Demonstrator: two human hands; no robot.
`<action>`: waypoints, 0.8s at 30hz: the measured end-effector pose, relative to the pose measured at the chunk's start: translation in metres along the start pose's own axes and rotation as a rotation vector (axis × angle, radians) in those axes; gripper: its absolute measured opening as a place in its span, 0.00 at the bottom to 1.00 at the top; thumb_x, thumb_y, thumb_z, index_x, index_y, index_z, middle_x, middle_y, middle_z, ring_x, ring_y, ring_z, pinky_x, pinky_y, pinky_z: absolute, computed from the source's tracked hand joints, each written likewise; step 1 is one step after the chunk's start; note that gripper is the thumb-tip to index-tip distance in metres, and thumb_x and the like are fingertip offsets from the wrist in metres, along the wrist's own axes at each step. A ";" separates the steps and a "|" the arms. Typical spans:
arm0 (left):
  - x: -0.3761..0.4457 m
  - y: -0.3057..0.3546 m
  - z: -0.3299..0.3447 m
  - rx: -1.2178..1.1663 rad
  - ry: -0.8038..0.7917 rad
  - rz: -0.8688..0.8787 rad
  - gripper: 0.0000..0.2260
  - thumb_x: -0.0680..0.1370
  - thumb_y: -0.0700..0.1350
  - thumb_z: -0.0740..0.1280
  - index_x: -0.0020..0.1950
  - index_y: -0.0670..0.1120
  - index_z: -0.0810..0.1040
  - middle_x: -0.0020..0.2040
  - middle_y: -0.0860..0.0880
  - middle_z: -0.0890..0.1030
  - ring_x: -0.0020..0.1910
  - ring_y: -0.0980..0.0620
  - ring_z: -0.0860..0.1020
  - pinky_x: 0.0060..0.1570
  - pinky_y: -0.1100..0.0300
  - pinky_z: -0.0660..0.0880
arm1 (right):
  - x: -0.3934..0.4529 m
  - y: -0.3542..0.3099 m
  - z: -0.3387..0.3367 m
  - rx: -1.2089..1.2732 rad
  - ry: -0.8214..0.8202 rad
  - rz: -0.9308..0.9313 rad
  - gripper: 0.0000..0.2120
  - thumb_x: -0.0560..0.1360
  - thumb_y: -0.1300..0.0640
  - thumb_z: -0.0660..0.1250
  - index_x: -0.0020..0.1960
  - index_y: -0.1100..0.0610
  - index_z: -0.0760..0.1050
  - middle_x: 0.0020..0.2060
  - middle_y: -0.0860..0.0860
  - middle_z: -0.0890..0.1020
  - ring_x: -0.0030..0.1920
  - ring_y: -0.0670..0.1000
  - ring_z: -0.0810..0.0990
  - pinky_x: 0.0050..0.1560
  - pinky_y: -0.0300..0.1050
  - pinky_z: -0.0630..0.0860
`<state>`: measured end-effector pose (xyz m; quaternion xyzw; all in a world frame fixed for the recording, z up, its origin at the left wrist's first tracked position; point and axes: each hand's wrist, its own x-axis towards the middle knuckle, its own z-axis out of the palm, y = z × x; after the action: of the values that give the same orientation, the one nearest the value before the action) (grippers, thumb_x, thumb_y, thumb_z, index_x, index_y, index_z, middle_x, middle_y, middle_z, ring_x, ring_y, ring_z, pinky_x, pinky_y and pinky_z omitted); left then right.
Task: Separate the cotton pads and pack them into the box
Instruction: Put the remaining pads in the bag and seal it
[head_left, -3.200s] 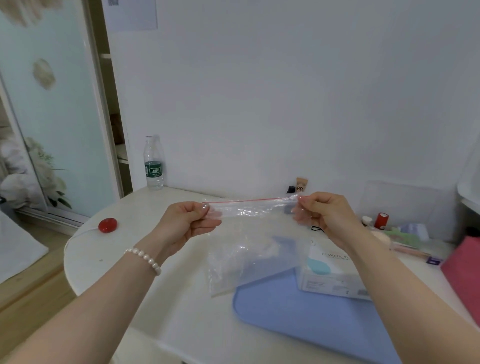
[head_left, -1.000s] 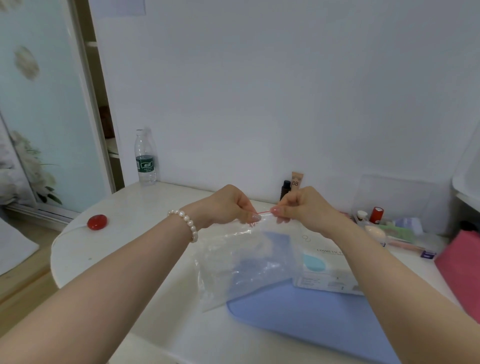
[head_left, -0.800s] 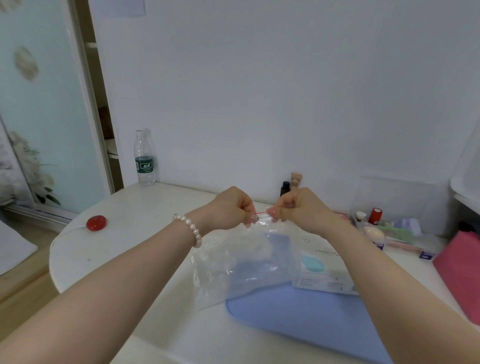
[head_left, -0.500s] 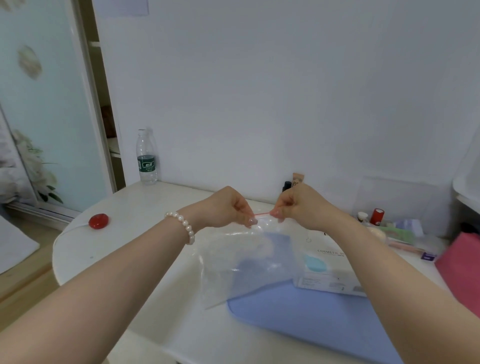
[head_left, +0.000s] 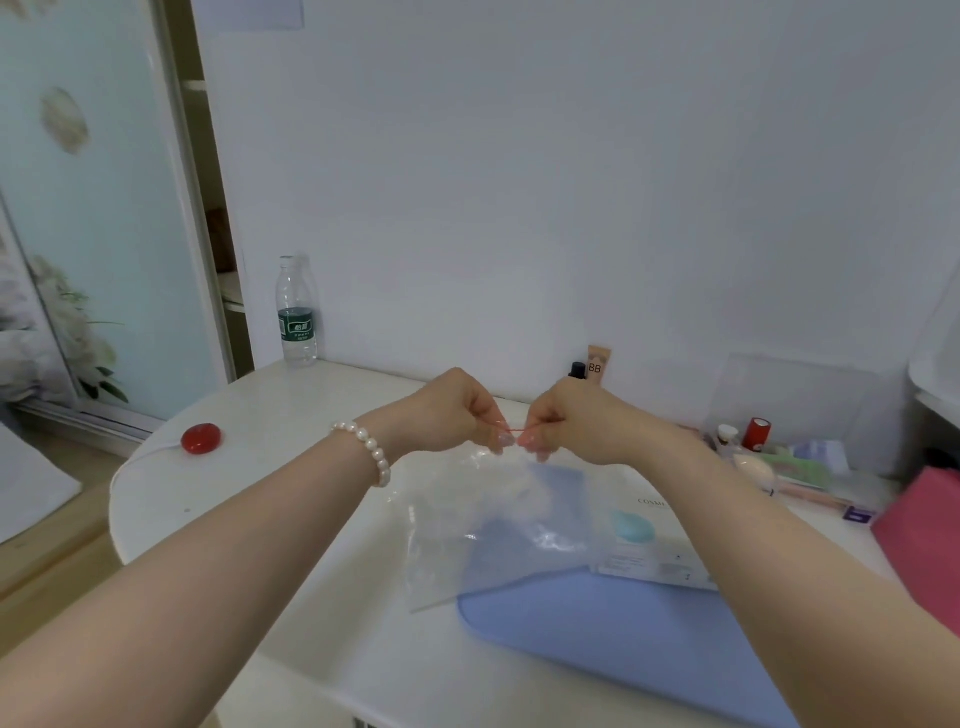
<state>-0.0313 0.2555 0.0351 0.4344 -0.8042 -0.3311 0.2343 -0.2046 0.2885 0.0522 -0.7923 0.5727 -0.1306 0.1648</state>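
From the head view, the left hand (head_left: 447, 410) and the right hand (head_left: 576, 418) meet almost knuckle to knuckle above the bench (head_left: 291, 499), each with fingers curled and its fingertips pinching the red seal strip (head_left: 516, 431) along the top of a clear plastic bag (head_left: 493, 525). The bag hangs down from that pinch, its lower edge reaching the bench and overlapping the blue mat (head_left: 597, 623). Something whitish and soft shows faintly through the plastic just below the hands; whether it is the cotton pads cannot be told. A pearl bracelet (head_left: 366, 449) circles the left wrist.

Taking the blue mat as the landmark: the white box (head_left: 644, 545), printed with a teal oval, lies on the mat's far right part, just beside the bag and partly hidden by the right forearm. Beyond the mat, against the wall, stand a dark little bottle (head_left: 576, 370) and a beige tube (head_left: 597, 364) marked BB, both half covered by the right hand. Right of the mat sit a small red-capped container (head_left: 757, 433), some packets and a pink object (head_left: 924, 530) at the edge. Well left of the mat lie a red round button (head_left: 201, 438) on a white cord and, farther back, an upright water bottle (head_left: 296, 312).
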 end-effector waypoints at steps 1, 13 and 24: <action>-0.001 -0.001 -0.004 -0.007 -0.022 -0.016 0.05 0.71 0.42 0.74 0.44 0.42 0.84 0.36 0.51 0.83 0.39 0.60 0.78 0.50 0.62 0.74 | -0.001 0.003 -0.001 0.038 -0.009 0.009 0.11 0.74 0.56 0.67 0.33 0.52 0.76 0.31 0.47 0.80 0.36 0.45 0.75 0.43 0.41 0.71; -0.007 -0.012 -0.013 0.035 0.002 -0.075 0.08 0.70 0.39 0.74 0.33 0.47 0.80 0.25 0.56 0.78 0.28 0.61 0.74 0.35 0.67 0.69 | -0.005 0.008 -0.005 0.234 -0.082 0.044 0.13 0.70 0.55 0.72 0.54 0.56 0.80 0.42 0.48 0.83 0.46 0.43 0.79 0.52 0.36 0.71; -0.009 -0.008 -0.014 -0.089 0.054 -0.054 0.04 0.68 0.44 0.76 0.38 0.46 0.83 0.34 0.51 0.81 0.36 0.59 0.75 0.42 0.64 0.69 | 0.006 0.001 0.010 0.277 0.081 -0.004 0.04 0.72 0.63 0.70 0.38 0.61 0.79 0.25 0.51 0.78 0.25 0.44 0.78 0.41 0.41 0.74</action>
<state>-0.0129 0.2557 0.0373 0.4537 -0.7701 -0.3611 0.2660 -0.1994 0.2833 0.0424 -0.7572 0.5536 -0.2410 0.2491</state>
